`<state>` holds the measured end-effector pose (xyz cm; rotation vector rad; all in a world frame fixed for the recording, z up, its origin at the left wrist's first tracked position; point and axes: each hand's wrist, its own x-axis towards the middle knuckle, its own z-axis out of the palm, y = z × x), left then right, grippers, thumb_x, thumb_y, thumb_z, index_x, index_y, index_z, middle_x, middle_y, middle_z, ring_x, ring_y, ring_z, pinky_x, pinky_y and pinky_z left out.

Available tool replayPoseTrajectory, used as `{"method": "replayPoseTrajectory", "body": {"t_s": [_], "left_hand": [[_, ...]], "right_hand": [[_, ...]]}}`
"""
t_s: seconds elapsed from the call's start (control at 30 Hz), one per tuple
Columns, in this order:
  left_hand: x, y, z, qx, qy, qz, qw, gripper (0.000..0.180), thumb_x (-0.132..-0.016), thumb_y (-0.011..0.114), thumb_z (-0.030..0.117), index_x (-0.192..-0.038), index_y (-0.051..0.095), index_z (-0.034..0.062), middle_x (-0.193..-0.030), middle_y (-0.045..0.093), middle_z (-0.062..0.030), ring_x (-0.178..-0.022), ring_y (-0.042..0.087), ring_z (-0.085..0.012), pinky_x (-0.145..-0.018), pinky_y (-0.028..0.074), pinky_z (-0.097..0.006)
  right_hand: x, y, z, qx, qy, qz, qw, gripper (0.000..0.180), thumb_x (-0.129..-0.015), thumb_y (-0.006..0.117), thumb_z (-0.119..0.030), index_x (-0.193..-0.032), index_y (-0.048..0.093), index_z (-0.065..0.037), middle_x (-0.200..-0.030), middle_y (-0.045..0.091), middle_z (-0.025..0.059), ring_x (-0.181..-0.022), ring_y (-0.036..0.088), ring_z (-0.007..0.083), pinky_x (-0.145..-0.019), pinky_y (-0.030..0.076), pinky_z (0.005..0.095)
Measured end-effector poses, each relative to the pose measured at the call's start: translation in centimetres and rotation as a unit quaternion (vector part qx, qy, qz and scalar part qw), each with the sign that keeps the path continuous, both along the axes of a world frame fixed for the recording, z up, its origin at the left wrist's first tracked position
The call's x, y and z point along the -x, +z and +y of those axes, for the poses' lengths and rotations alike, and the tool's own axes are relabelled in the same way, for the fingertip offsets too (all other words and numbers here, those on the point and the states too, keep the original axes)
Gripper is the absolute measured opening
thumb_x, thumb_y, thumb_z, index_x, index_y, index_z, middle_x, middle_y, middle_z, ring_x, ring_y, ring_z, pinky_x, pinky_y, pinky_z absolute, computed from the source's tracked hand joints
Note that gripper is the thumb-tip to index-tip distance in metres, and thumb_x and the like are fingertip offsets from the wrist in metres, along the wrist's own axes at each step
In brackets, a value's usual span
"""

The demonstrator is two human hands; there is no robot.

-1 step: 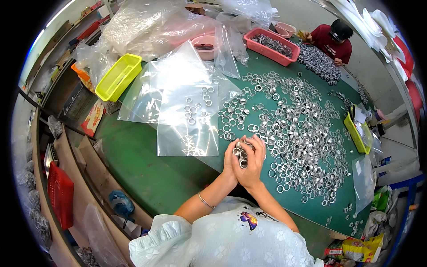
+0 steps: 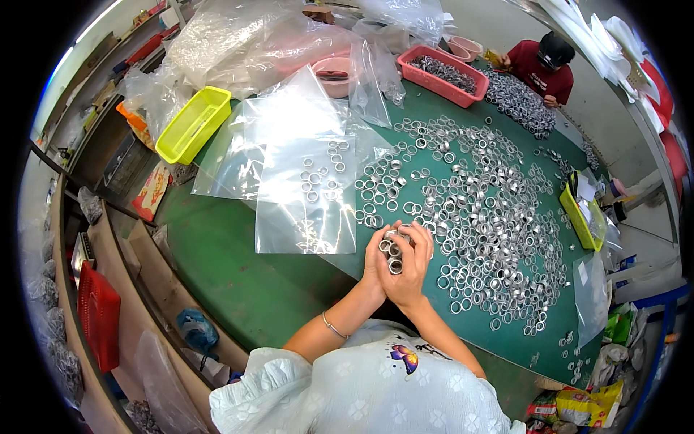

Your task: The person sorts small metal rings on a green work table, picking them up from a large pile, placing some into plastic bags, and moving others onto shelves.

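Note:
My left hand and my right hand are cupped together at the table's near edge. Between them they hold a handful of metal rings, fingers curled round it. Beside my right hand, a wide spread of loose silver rings lies on the green table, some flat and some on edge. Clear plastic bags lie flat to the left of my hands, with several rings on top of them.
A yellow basket stands at the far left and a pink basket of dark metal parts at the back. Another yellow basket is at the right edge. Across the table a person in a dark red shirt sits by a grey heap of parts.

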<state>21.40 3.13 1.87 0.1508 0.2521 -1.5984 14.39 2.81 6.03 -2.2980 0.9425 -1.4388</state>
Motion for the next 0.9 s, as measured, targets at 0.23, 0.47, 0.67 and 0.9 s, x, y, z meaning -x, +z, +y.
{"method": "replayPoseTrajectory", "body": {"t_s": [0.23,0.47,0.67,0.9], "left_hand": [[-0.4,0.4,-0.9,-0.051,0.003,0.01,0.999,0.022,-0.089,0.048,0.025,-0.1,0.055,0.007,-0.102,0.058,-0.0135,-0.089,0.059,-0.023,-0.077,0.051,-0.036],[-2.2,2.3,0.1,0.013,0.004,0.176,0.984,0.017,-0.083,0.051,0.016,-0.094,0.059,0.0052,-0.119,0.047,-0.0161,-0.102,0.049,-0.0271,-0.074,0.054,-0.035],[-5.9,3.4,6.0,-0.012,0.057,0.172,0.983,0.018,-0.083,0.052,0.016,-0.095,0.059,0.0052,-0.119,0.047,-0.0148,-0.102,0.049,-0.0252,-0.072,0.054,-0.035],[-9.6,3.5,12.5,-0.07,0.184,0.128,0.972,0.017,-0.081,0.054,0.016,-0.095,0.061,0.0085,-0.117,0.048,-0.0121,-0.1,0.05,-0.0227,-0.071,0.055,-0.031]], "right_hand": [[0.4,-2.1,-0.2,-0.088,0.018,-0.119,0.989,0.043,-0.08,0.058,-0.025,-0.113,0.048,0.002,-0.118,0.042,0.0176,-0.115,0.037,0.0353,-0.097,0.029,0.0454],[1.7,-1.7,-1.0,-0.213,-0.013,-0.187,0.959,0.032,-0.087,0.046,-0.007,-0.117,0.043,0.003,-0.115,0.043,0.0159,-0.109,0.042,0.0231,-0.093,0.034,0.0351],[0.6,-0.8,-1.6,-0.24,0.161,-0.011,0.957,0.028,-0.076,0.057,0.005,-0.104,0.057,-0.001,-0.088,0.06,0.0124,-0.088,0.058,0.025,-0.079,0.045,0.0317],[-5.8,-1.5,-1.8,0.017,0.296,0.194,0.935,0.037,-0.07,0.067,-0.011,-0.103,0.056,0.002,-0.11,0.053,0.0138,-0.105,0.048,0.0305,-0.09,0.038,0.0396]]}}
